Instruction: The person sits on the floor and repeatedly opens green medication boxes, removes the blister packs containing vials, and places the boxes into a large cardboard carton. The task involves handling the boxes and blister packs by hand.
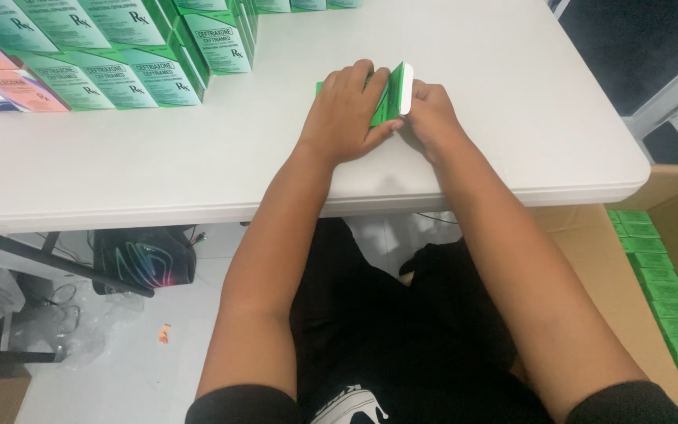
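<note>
White table carried stacked green boxes at far left. Both hands worked a flat green carton near the front edge: left hand pressed flat on it, right hand pinching its raised flap. Folding step, judged; next needs a firm crease.

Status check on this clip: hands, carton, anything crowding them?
Left hand flat on the green carton. Right hand grips its white-edged end. Stacked green boxes far left, apart.
</note>
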